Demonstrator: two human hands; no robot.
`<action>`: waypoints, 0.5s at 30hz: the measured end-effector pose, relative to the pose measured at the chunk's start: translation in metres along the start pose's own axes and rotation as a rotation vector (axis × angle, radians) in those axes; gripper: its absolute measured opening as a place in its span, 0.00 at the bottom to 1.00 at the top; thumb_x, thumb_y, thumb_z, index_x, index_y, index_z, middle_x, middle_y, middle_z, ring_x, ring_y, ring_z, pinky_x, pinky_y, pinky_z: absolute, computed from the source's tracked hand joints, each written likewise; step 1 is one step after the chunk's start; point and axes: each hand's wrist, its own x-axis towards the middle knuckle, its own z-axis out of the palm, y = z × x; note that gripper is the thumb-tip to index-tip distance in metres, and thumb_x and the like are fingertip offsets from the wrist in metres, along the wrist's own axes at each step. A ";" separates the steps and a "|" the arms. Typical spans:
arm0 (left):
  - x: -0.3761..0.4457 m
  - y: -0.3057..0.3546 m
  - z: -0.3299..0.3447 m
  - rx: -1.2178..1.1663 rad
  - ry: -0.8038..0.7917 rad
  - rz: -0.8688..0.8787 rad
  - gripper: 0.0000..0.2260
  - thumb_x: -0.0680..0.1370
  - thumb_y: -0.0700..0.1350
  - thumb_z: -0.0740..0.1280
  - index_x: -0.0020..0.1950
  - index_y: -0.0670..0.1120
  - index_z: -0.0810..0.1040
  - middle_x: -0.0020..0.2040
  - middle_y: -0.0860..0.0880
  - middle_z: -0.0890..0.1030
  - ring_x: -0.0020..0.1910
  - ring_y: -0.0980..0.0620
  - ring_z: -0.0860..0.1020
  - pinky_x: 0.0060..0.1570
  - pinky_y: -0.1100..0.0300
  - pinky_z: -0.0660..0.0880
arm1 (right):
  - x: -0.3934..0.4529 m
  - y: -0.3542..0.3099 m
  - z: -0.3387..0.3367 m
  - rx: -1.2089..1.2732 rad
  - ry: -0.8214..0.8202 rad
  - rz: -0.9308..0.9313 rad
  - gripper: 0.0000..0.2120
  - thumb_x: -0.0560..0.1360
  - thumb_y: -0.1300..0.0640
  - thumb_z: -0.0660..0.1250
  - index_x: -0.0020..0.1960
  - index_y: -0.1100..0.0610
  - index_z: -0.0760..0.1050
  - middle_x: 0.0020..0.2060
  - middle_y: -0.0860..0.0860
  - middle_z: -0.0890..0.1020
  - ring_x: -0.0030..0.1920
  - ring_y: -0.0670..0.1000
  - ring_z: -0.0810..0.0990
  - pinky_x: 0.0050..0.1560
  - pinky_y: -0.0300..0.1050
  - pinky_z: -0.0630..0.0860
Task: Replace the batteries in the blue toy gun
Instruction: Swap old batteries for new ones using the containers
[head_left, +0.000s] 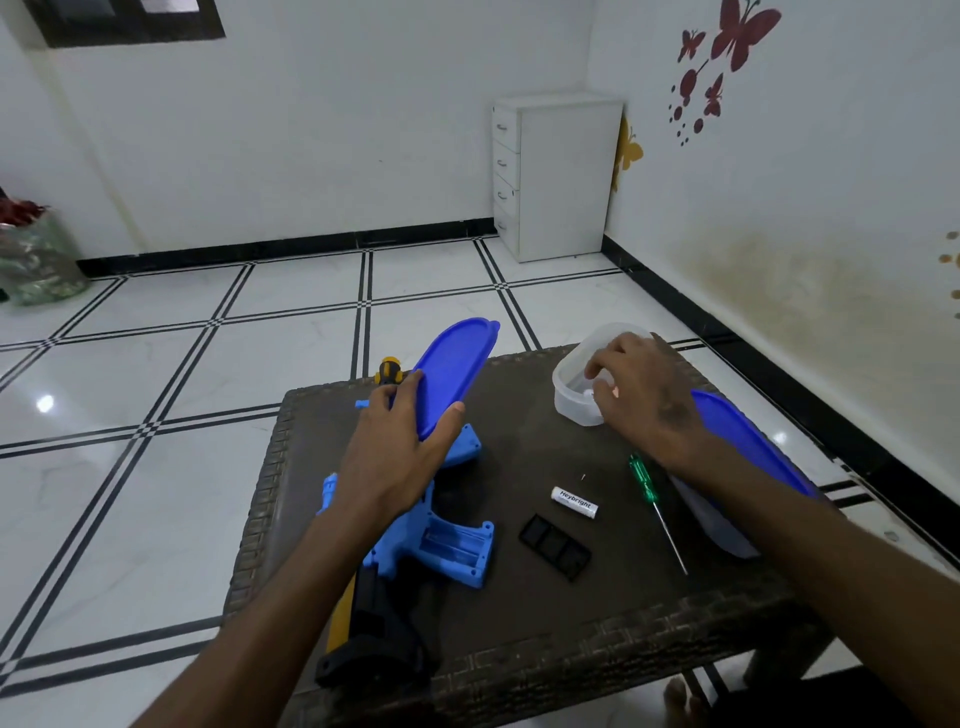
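Observation:
The blue toy gun (441, 545) lies on the dark table (649, 613), its open battery compartment facing up and its black stock toward me. My left hand (395, 457) holds a blue oval lid (452, 369) raised above the gun. Fingers of my right hand (644, 395) reach into a clear plastic container (571, 400) at the table's far right; what they touch is hidden. A white battery (574, 503) lies loose on the table. The black battery cover (555, 545) lies beside it, along with a tiny screw (584, 476).
A green-handled screwdriver (652, 499) lies right of the battery. A second container with a blue lid (748, 457) sits under my right forearm. A yellow-black tool (388, 370) shows behind the raised lid. A white drawer unit (556, 176) stands in the corner.

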 end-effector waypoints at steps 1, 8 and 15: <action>0.001 0.000 0.000 -0.001 0.000 -0.003 0.32 0.77 0.66 0.55 0.78 0.52 0.56 0.69 0.47 0.65 0.60 0.47 0.71 0.55 0.52 0.75 | -0.009 -0.004 -0.002 0.082 -0.050 -0.044 0.06 0.75 0.58 0.67 0.50 0.54 0.80 0.48 0.49 0.79 0.48 0.49 0.77 0.46 0.45 0.75; 0.002 0.000 0.013 -0.008 -0.012 -0.011 0.32 0.77 0.66 0.55 0.77 0.53 0.58 0.69 0.47 0.66 0.62 0.47 0.71 0.57 0.52 0.73 | -0.054 -0.018 -0.006 -0.025 -0.613 -0.204 0.11 0.71 0.43 0.71 0.43 0.46 0.71 0.38 0.42 0.76 0.39 0.42 0.75 0.39 0.41 0.73; 0.006 0.011 0.025 -0.036 -0.030 0.007 0.31 0.77 0.67 0.55 0.76 0.54 0.57 0.70 0.47 0.65 0.65 0.47 0.69 0.61 0.48 0.73 | -0.052 -0.027 0.002 -0.026 -0.607 -0.135 0.05 0.73 0.50 0.70 0.48 0.49 0.77 0.42 0.46 0.80 0.42 0.47 0.79 0.44 0.45 0.79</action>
